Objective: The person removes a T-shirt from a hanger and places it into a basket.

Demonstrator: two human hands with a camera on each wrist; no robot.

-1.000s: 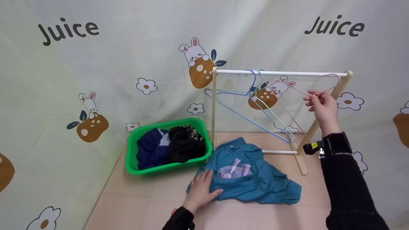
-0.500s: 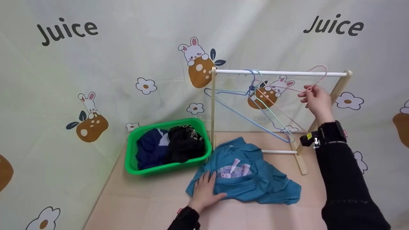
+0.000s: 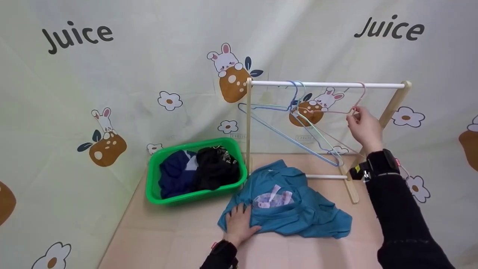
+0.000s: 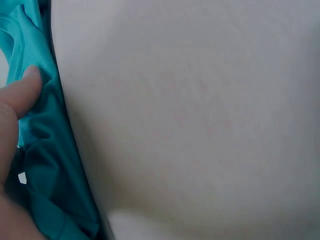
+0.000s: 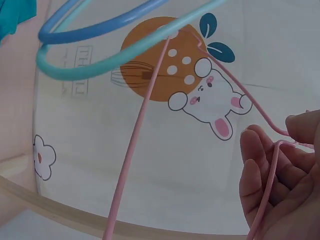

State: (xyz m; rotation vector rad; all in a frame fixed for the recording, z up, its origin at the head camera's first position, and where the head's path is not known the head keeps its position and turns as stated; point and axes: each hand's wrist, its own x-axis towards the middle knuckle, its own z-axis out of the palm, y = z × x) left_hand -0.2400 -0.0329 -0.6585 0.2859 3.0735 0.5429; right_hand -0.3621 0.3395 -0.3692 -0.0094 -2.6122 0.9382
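Observation:
My right hand (image 3: 364,127) pinches a pink clothes hanger (image 3: 330,111) just below its hook, between thumb and fingers. The hook overlaps the white rail (image 3: 328,85) of a small clothes rack in the head view. A blue hanger (image 3: 276,127) and a mint green hanger (image 3: 321,134) hang to its left on the same rail. My left hand (image 3: 239,224) rests with spread fingers on the left front edge of a crumpled teal shirt (image 3: 317,213). In the left wrist view, the thumb (image 4: 31,80) lies against the teal fabric.
A green basket (image 3: 175,200) holding dark blue and black clothes stands left of the rack, near the shirt. The rack's wooden right foot (image 3: 351,190) reaches forward on the pink tabletop (image 3: 157,239). A printed curtain (image 3: 149,67) hangs close behind.
My right hand has moved left with the pink hanger, whose hook rose above the rail and then came down at it. My left hand has shifted slightly right on the shirt.

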